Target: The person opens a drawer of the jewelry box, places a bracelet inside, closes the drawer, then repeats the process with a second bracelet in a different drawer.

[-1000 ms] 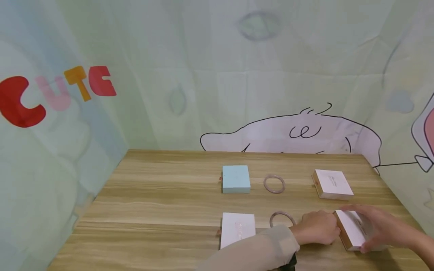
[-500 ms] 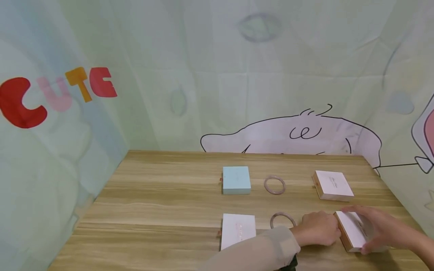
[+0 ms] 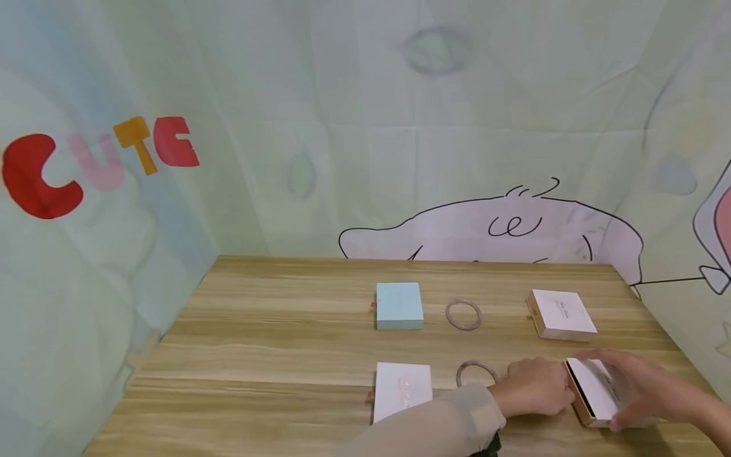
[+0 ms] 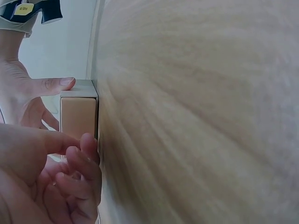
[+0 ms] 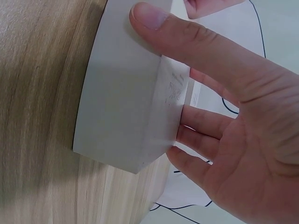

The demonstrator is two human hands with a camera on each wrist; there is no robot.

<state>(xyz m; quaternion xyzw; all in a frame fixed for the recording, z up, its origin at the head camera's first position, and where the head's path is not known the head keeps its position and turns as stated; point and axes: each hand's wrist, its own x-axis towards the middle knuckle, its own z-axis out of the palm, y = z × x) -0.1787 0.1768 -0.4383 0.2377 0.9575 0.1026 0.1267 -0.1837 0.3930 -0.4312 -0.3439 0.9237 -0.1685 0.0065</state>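
Observation:
In the head view, a white drawer box [image 3: 591, 379] lies at the right front of the table, a dark gap showing along its left side. My right hand [image 3: 648, 387] grips its sleeve from above; in the right wrist view the thumb is on one side of the box [image 5: 119, 93] and the fingers on the other. At the drawer's copper-coloured front [image 4: 78, 114], my left hand [image 3: 533, 386] has curled fingers pinching at the pull tab, which the fingers hide. Just left of this hand lies a pinkish bangle [image 3: 459, 376], partly covered by the wrist.
On the wooden table [image 3: 257, 355] lie a light-blue box [image 3: 398, 304], a second bangle [image 3: 448, 315] and another white box [image 3: 562, 312] behind. A white box [image 3: 402, 387] with a small tab sits front centre, partly under my left sleeve. Printed cloth [image 3: 320, 158] walls the back and sides.
The drawer has slid slightly left out of the white box's sleeve, opening a dark gap along its edge. Both hands stay almost where they were; the head view has tilted slightly upward.

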